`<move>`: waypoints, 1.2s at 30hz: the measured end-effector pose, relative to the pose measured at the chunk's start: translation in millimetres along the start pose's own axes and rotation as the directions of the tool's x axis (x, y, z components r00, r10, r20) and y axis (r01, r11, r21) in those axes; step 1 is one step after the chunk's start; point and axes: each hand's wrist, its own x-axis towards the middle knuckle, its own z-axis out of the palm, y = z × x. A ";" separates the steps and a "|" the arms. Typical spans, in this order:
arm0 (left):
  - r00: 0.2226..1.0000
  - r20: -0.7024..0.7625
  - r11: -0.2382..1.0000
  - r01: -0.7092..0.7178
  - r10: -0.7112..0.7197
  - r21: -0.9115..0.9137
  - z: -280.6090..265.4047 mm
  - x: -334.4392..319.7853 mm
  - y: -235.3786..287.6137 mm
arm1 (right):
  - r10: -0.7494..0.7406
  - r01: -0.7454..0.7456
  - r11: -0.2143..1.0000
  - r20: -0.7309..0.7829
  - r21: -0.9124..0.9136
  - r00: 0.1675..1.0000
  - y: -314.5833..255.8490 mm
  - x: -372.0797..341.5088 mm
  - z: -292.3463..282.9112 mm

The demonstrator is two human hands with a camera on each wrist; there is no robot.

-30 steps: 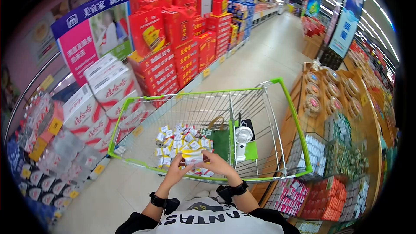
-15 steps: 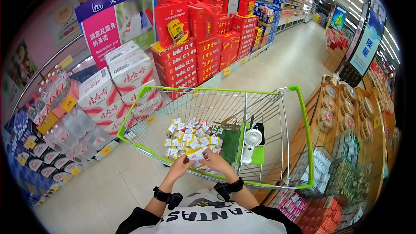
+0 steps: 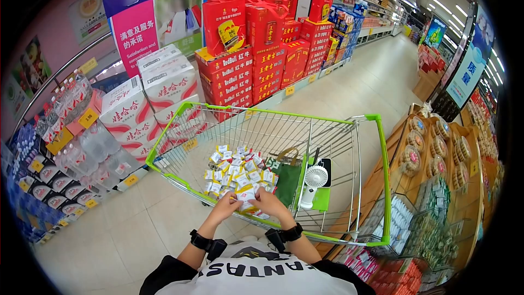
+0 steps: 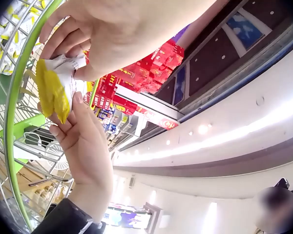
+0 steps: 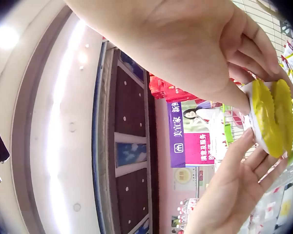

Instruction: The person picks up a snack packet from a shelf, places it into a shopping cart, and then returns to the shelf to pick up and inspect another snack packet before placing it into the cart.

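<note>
In the head view my left hand (image 3: 225, 207) and right hand (image 3: 271, 205) meet over the near side of a shopping cart (image 3: 383, 186). Between them they pinch a small yellow-and-white snack packet (image 4: 58, 90), one hand at each side. Its crimped yellow edge (image 5: 276, 117) stands out in the right wrist view, with thumbs on the white face and fingers behind. Just beyond the hands, a heap of similar wrapped packets (image 3: 234, 166) lies in the cart.
A green bag (image 3: 289, 180) lies beside the heap; a white handheld fan (image 3: 314, 183) stands in the cart's narrower section. Red drink boxes (image 3: 226, 74), white cartons (image 3: 128, 112) and bottled water (image 3: 98, 150) line the left. A wooden snack shelf (image 3: 404, 183) runs along the right.
The head view has turned, so the cart and stacked goods appear shifted to the right. Both hands keep hold of the packet over the cart; its white face shows more now.
</note>
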 end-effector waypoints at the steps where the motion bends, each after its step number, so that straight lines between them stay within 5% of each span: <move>1: 1.000 0.007 0.999 0.004 -0.004 -0.041 0.2 0.3 1.3 | 0.000 0.000 1.000 0.001 0.001 1.000 0.3 1.3 -0.3; 13: 0.997 -0.008 0.996 0.083 -0.083 -0.029 -7.7 21.0 -14.9 | 0.033 -0.032 0.998 0.021 -0.062 0.999 14.2 20.3 12.0; 15: 0.994 -0.008 0.994 0.109 -0.109 -0.003 -14.5 33.9 -17.4 | 0.010 -0.013 0.995 -0.032 -0.094 0.999 19.0 32.4 16.0; 17: 0.992 -0.071 0.987 -0.098 0.107 0.127 -22.9 53.3 -24.5 | -0.003 -0.003 0.996 -0.058 -0.094 0.998 14.9 42.2 14.1; 21: 0.999 -0.049 0.998 -0.004 0.007 0.058 -32.0 67.6 19.8 | -0.062 0.079 0.995 -0.223 0.067 0.973 2.1 63.4 0.1; 24: 0.960 -0.227 0.973 -0.196 0.165 -0.119 -30.2 75.8 36.8 | -0.180 0.235 0.965 -0.358 0.117 0.916 -3.8 78.2 -8.3; 26: 0.764 -0.555 0.930 -0.364 0.328 0.048 -29.9 92.0 26.1 | -0.384 0.372 0.920 -0.468 -0.122 0.796 -0.6 83.4 -11.0; 29: 0.847 -0.467 0.960 -0.278 0.255 0.021 -39.6 101.3 2.3 | -0.221 0.270 0.955 -0.312 0.123 0.924 7.8 77.0 -11.1; 31: 0.925 -0.350 0.986 -0.168 0.149 -0.025 -39.3 85.9 10.1 | -0.276 0.313 0.947 -0.314 0.074 0.908 11.3 68.8 -10.9; 32: 0.972 -0.233 0.997 -0.054 0.041 -0.052 -38.8 78.3 15.8 | -0.216 0.236 0.968 -0.197 0.082 0.956 7.8 61.9 -14.1; 33: 0.973 -0.228 0.997 -0.055 0.042 -0.051 -38.1 74.8 16.7 | -0.153 0.159 0.984 -0.077 0.081 0.985 3.4 56.5 -17.3; 36: 0.996 -0.090 0.999 0.007 -0.011 -0.045 -34.2 59.8 17.1 | -0.166 0.174 0.975 -0.069 0.135 0.984 1.3 41.9 -16.4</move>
